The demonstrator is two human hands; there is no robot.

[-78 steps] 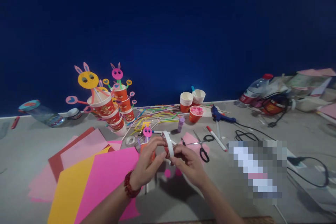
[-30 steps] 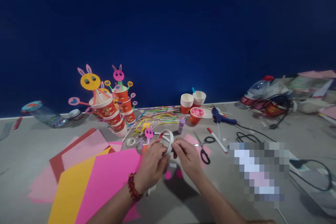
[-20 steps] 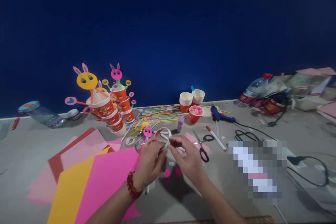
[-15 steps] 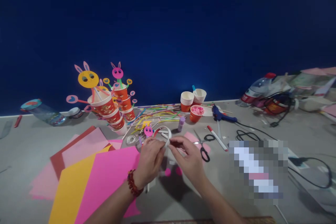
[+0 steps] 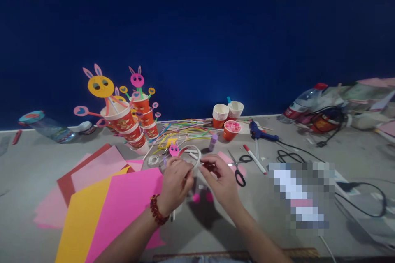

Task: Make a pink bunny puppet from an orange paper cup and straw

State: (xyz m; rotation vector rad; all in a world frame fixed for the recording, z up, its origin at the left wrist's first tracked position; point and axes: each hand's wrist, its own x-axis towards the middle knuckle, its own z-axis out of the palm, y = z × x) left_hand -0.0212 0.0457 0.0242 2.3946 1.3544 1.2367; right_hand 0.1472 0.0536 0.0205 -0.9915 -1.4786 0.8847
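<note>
Between my hands is a white ring-shaped strip [image 5: 194, 148], its loop curving up above my fingers. My left hand [image 5: 178, 178], with a red bead bracelet at the wrist, is closed round the strip's left and lower part. My right hand [image 5: 219, 176] pinches the strip's right edge between thumb and fingers. A small magenta bunny face [image 5: 174, 149] is just behind my left hand. Under the hands, two magenta paper dots [image 5: 210, 196] lie on the grey table [image 5: 256, 213]. Black-handled scissors [image 5: 239, 172] lie right of my right hand.
Coloured paper sheets [image 5: 129, 209] lie at the left, with stacked red cups [image 5: 121, 121] bearing bunny figures behind. Straws [image 5: 185, 129], a purple glue stick [image 5: 213, 142], a cup of pink pieces [image 5: 231, 130] and a blue glue gun [image 5: 262, 132] with its cord are farther back.
The view has shifted slightly, so things at the back appear a little higher. Both hands remain at the white strip, whose loop looks rounder and more open.
</note>
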